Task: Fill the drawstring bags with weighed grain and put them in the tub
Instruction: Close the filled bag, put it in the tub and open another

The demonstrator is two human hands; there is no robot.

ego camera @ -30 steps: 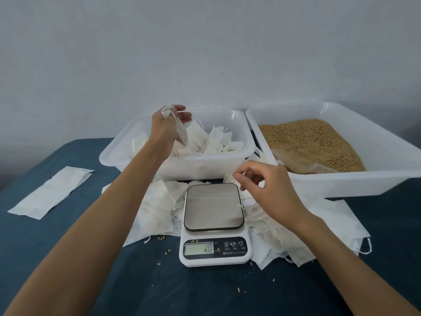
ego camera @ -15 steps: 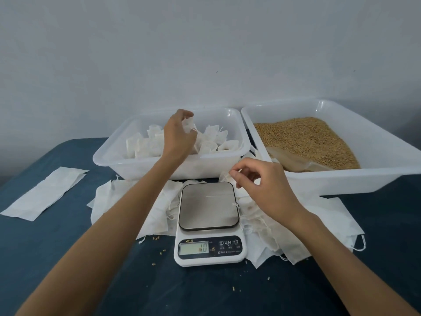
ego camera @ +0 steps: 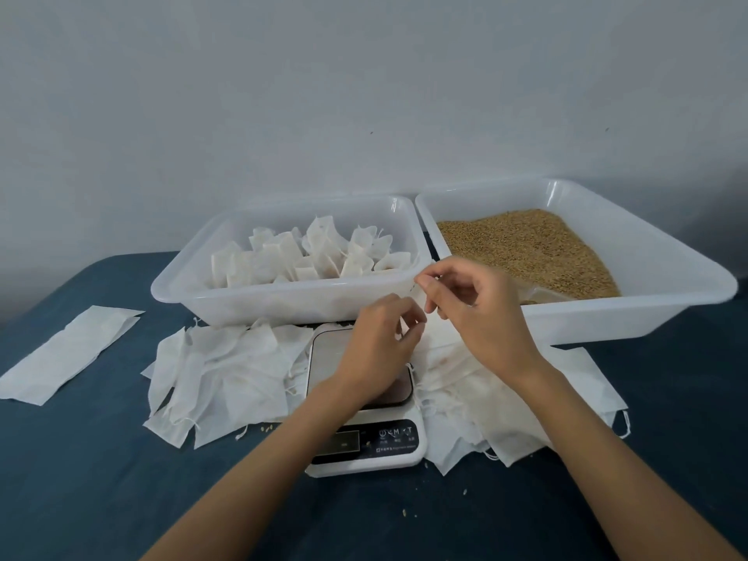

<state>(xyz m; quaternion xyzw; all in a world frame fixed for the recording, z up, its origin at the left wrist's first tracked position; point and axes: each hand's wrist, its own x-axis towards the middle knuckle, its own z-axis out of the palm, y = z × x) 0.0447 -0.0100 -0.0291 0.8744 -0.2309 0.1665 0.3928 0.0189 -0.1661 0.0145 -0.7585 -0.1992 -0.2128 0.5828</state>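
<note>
- At frame centre, over the scale [ego camera: 366, 402], my right hand [ego camera: 481, 317] pinched an empty bag [ego camera: 435, 336]; my left hand [ego camera: 382, 342], fingers curled, touched its edge.
- The grain tub [ego camera: 647, 277] lay right of my hands, nearer my right hand; the tub of filled bags [ego camera: 194, 285] lay upper left.

Scale [ego camera: 366, 441], front panel: button marks, of which "M" and "T" are legible. Small print beneath them is too blurred to read. Display shows no readable digits.

Two bare forearms, no sleeves
</note>
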